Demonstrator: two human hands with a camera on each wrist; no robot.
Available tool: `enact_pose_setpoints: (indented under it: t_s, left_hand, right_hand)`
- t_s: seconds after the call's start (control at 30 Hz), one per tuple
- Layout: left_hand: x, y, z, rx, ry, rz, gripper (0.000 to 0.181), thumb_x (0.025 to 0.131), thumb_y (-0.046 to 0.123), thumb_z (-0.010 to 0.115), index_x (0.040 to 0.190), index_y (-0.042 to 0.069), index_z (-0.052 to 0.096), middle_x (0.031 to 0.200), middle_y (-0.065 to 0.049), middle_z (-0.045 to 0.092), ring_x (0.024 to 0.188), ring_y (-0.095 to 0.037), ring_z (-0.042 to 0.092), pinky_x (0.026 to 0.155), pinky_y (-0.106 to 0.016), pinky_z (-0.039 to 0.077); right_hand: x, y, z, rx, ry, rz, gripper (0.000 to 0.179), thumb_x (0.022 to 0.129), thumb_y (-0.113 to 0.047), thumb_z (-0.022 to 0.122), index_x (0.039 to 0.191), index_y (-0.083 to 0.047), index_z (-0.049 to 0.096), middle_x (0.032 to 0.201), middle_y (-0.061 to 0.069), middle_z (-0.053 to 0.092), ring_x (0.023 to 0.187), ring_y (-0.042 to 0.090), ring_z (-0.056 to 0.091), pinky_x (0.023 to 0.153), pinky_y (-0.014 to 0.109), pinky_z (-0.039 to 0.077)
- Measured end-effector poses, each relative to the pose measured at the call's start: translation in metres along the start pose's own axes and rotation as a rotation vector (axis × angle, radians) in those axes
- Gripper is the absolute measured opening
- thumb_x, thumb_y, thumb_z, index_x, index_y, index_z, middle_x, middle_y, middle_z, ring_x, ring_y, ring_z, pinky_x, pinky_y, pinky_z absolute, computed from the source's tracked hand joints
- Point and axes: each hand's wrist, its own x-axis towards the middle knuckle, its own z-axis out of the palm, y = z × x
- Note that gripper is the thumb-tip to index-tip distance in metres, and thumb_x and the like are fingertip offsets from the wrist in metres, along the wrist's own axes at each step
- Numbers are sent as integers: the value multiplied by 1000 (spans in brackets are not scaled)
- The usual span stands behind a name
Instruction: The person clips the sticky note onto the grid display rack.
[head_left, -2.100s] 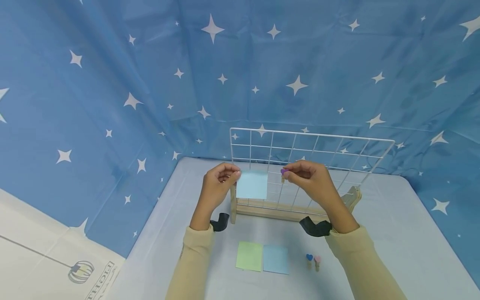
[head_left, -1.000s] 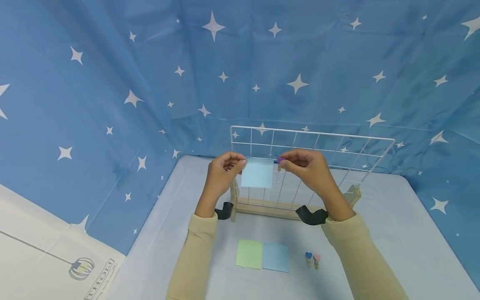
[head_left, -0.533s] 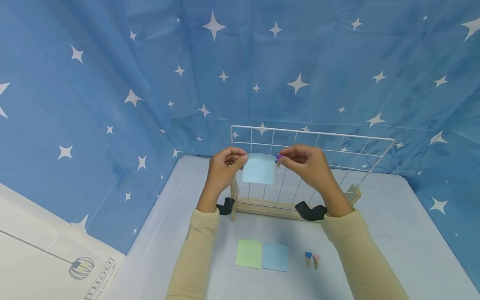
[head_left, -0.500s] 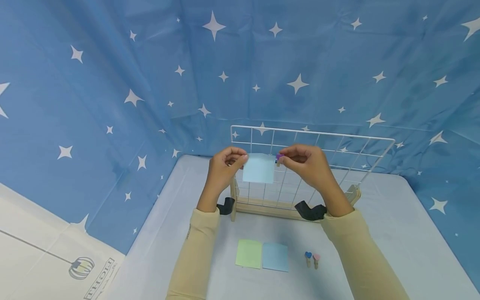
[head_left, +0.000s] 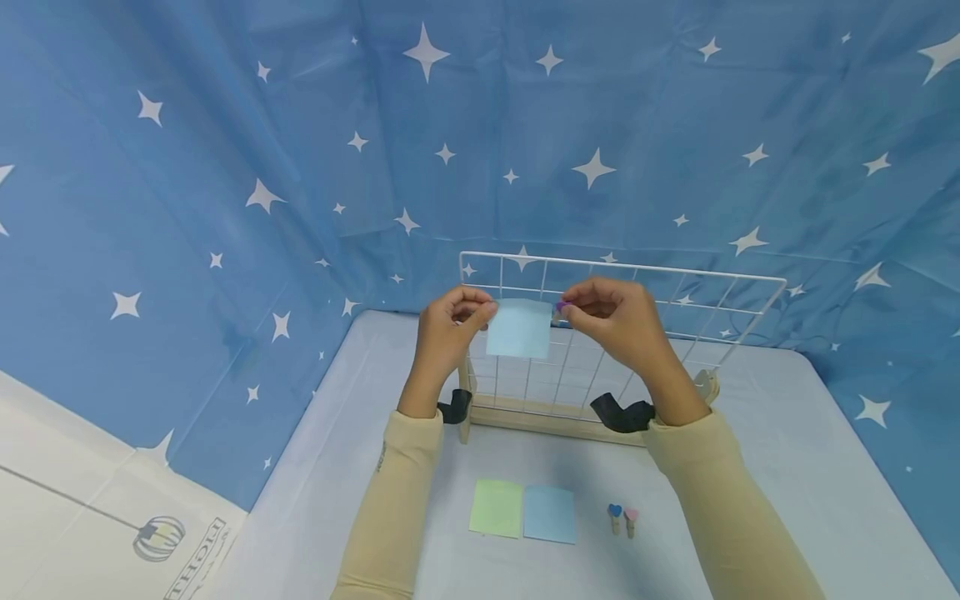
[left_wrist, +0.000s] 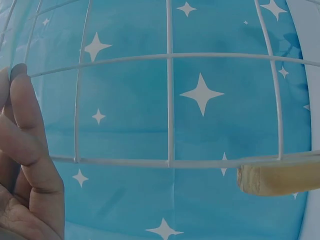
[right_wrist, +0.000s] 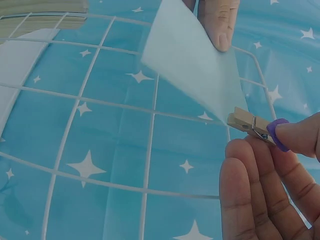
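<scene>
A light blue sticky note (head_left: 519,328) hangs in front of the white wire grid (head_left: 675,325), its upper left corner pinched by my left hand (head_left: 448,329). My right hand (head_left: 618,317) holds a small wooden clothespin (right_wrist: 248,125) with a purple heart, pinching its tail between thumb and fingers. In the right wrist view the clothespin's tip is right at the note's corner. The left wrist view shows my left fingers (left_wrist: 25,150) close to the grid wires, with only the note's edge visible.
On the white table lie a green sticky note (head_left: 496,508) and a blue sticky note (head_left: 550,514). Right of them are two clothespins, one with a blue heart (head_left: 615,518), one with a pink heart (head_left: 631,522). The grid's wooden base (head_left: 540,421) stands behind.
Both hands have risen along the grid with the note and the purple-heart clothespin. The gap between the clothespin and the note's right edge has narrowed.
</scene>
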Motion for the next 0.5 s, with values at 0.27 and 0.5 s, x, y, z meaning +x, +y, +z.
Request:
enact_pose_setpoints:
  t_s: [0.27,0.5]
  left_hand:
    - [1,2,3,7,40,-3,16,104,24,77,110,11,77,92,-3,80,84,-21,70,79,-39,54]
    - [3,1,4,23,73,-13,16,103,28,77,109,13,78,93,-1,80,87,-20,70,77,-38,53]
  right_hand:
    - [6,-7,2,-28,8,-22,9,99,-2,76,106,3,78,100,16,80,82,5,72,76,14,57]
    - [8,-9,4,-67,16,-25,8,100,-1,76,107,2,79,100,16,80,84,25,75,75,13,56]
